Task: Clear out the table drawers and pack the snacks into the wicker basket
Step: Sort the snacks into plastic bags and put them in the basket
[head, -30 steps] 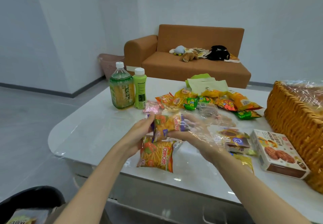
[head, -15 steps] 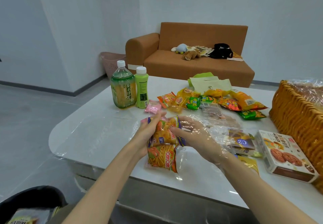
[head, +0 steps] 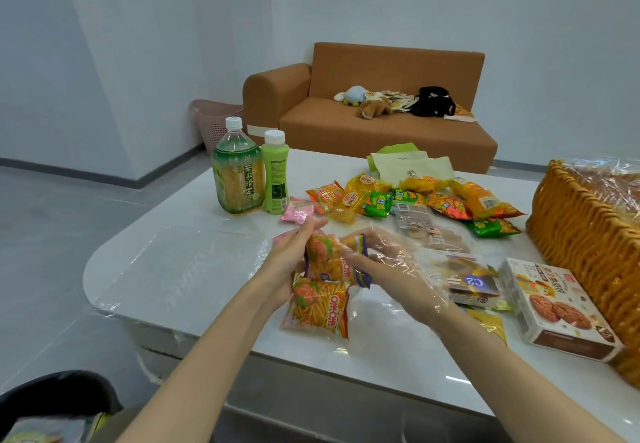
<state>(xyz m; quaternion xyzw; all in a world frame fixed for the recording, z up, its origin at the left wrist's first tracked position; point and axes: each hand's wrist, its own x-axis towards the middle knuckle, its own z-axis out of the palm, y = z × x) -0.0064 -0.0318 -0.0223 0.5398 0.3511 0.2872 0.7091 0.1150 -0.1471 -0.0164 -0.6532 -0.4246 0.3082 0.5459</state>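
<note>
Standing over the white table (head: pixel 166 269), the person has both hands on a bunch of orange snack packets (head: pixel 320 307). The left hand (head: pixel 289 264) grasps the bunch from its left side, fingers running up along the top packet, thumb hidden behind. The right hand (head: pixel 391 269), draped in clear plastic film (head: pixel 427 255), pinches the bunch's right edge with curled fingers. The lowest packet hangs under the grip, its bottom edge resting on the table top.

Just right of the grip, beside the right wrist, lies a flat pack marked C2 (head: pixel 474 281). Further right is a cookie box (head: pixel 561 307), and beyond that, well apart from the held packets, stands the wicker basket (head: pixel 588 252).

Just past the left fingertips lies a small pink packet (head: pixel 298 210). Beyond the grip a loose pile of snack bags (head: pixel 415 200) spreads across the table. Beyond and to the left, a tea bottle (head: pixel 237 172) and a slimmer green bottle (head: pixel 275 176) stand upright, side by side.
</note>
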